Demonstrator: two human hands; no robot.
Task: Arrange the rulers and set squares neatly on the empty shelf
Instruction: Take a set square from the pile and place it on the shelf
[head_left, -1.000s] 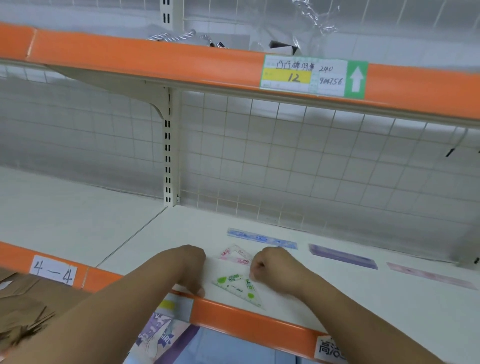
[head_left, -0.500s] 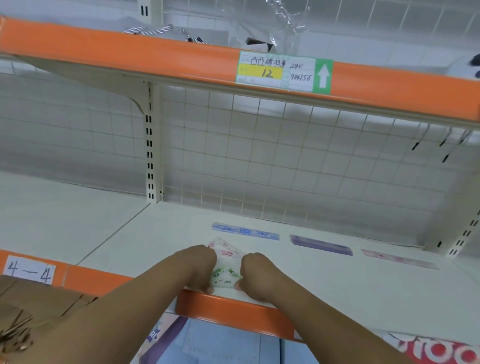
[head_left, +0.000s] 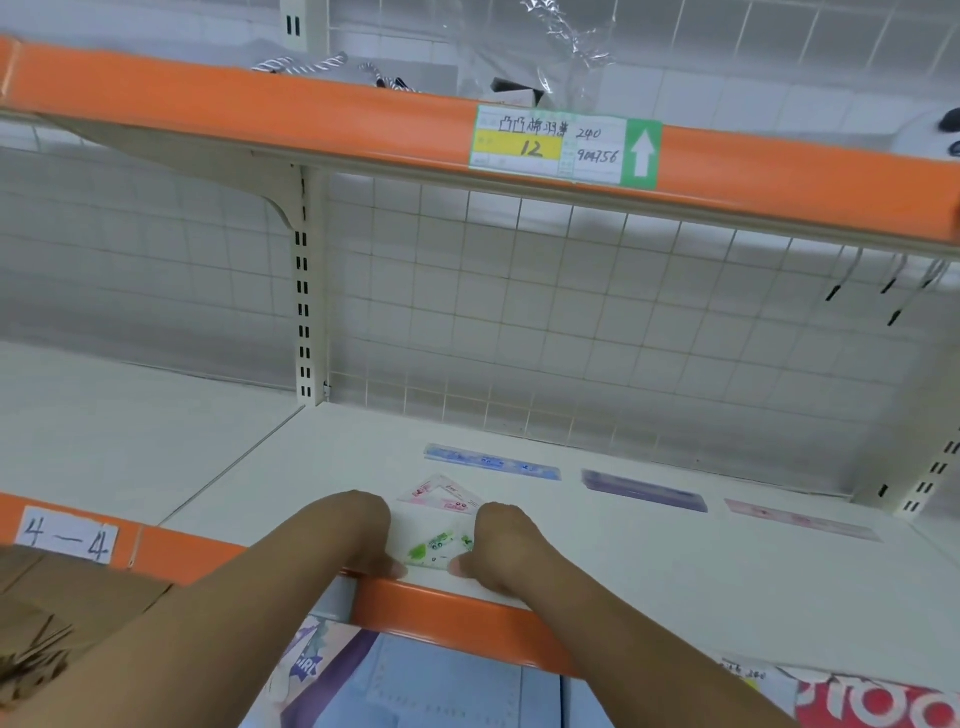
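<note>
Our left hand (head_left: 358, 540) and right hand (head_left: 493, 545), fingers curled, pinch the clear green-printed plastic set square (head_left: 436, 545) flat at the white shelf's (head_left: 675, 587) front edge; pink set square (head_left: 441, 496) just behind.

My left hand (head_left: 358, 535) and my right hand (head_left: 498, 545) were bare, with no gloves, rings or watch on them that I could make out. Both my forearms were uncovered all the way to the bottom edge of the view, with no sleeve or cuff showing. My fingernails looked short and plain, though blur hid any finer detail.
</note>
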